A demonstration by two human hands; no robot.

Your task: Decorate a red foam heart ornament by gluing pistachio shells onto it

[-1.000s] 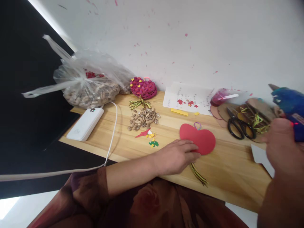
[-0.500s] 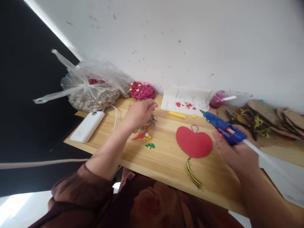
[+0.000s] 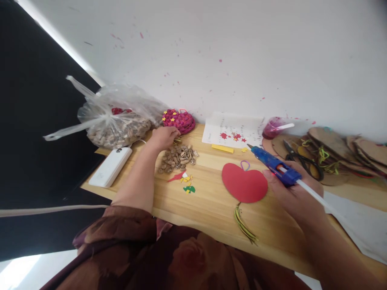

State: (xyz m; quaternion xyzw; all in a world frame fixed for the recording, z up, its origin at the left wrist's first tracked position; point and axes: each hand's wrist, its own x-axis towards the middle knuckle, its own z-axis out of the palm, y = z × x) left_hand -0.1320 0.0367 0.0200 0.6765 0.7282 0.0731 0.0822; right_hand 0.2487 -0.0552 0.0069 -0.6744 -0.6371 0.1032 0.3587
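In my right hand [image 3: 298,189] is a blue hot glue gun [image 3: 275,165], a white glue stick sticking out behind and its nozzle pointing left. Below the nozzle lies a red apple-shaped cutout [image 3: 244,183] with a purple loop on top and a yellow-green tassel [image 3: 243,225] beneath. My left hand [image 3: 163,139], fingers curled together, is at the lower edge of a magenta ornament [image 3: 178,121] with yellow stars; what its fingertips hold, if anything, is hidden. Just right of that hand sits a heap of brown shells [image 3: 178,157]. Red, yellow and green scraps [image 3: 187,181] lie in front of the heap.
A plastic bag of shells [image 3: 117,125] and a white power bank [image 3: 110,167] stand at left. Behind are a paper sheet with red stars [image 3: 232,129], a yellow strip [image 3: 223,148] and a cup of magenta paint [image 3: 273,128]. Scissors [image 3: 302,159] and cardboard pieces [image 3: 329,141] lie at right.
My left hand has moved left from over the shell heap to the magenta ornament, uncovering the shells. The glue gun stays in my right hand, slightly further left in view.
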